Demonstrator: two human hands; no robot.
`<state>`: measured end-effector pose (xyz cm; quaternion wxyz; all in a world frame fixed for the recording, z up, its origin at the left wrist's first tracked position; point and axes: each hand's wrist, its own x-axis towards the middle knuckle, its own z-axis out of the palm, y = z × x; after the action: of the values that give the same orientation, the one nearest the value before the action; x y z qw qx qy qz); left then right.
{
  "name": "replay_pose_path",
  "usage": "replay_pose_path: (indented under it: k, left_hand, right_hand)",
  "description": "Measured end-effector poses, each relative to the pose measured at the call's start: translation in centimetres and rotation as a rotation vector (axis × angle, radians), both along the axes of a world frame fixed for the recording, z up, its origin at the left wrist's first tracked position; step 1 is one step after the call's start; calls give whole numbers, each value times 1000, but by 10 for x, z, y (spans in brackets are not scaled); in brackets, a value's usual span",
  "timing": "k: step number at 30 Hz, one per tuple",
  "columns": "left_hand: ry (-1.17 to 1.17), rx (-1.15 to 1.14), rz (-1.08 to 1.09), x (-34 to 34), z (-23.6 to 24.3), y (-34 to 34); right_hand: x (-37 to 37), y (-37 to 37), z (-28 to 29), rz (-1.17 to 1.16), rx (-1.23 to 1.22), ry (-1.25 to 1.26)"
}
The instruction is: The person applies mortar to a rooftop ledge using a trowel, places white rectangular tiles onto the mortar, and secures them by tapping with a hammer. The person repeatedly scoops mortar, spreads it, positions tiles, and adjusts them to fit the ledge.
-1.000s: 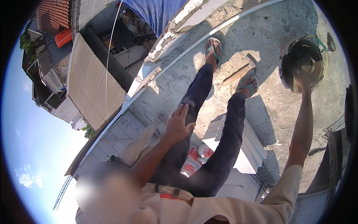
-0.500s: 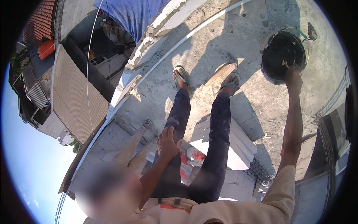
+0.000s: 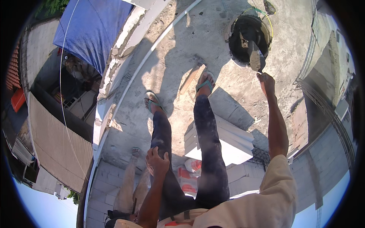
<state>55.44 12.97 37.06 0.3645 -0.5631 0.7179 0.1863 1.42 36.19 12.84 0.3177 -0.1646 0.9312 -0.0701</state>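
Note:
My right hand is closed round the handle of a trowel. Its grey, mortar-smeared blade lies over the near rim of a black bucket with a thin yellow handle. Dark wet mortar shows inside the bucket. On my left leg, around the knee, my left hand rests with its fingers apart and holds nothing. My sandalled feet stand on the rough concrete floor, and a strip of wood lies between them.
White blocks are stacked by my right leg, near red-and-white bags. Another person's legs are at lower left. A white pipe runs along the broken wall edge. Steel rebar frames stand at right.
My right hand has drawn back from inside the bucket, and the trowel blade now shows above it. The view has shifted, while my left hand stays on my leg.

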Motion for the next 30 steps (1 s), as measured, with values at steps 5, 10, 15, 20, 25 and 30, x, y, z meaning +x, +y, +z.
replay_pose_path:
  k: [5, 10, 15, 20, 25, 30]
  left_hand:
    - [105, 14, 75, 34, -9, -19]
    - [84, 32, 205, 61, -6, -27]
    - [14, 128, 341, 81, 1, -39]
    - [32, 180, 388, 105, -6, -34]
    - [120, 153, 458, 128, -15, -18]
    - [128, 121, 485, 137, -21, -14]
  right_hand:
    - [29, 41, -5, -22, -54, 220]
    - [141, -73, 47, -272, -358, -108]
    - [280, -204, 56, 177, -603, -413]
    - [411, -373, 68, 683, -669, -250]
    - [463, -467, 33, 1115, -549, 215]
    - [459, -501, -3, 1207, -486, 455]
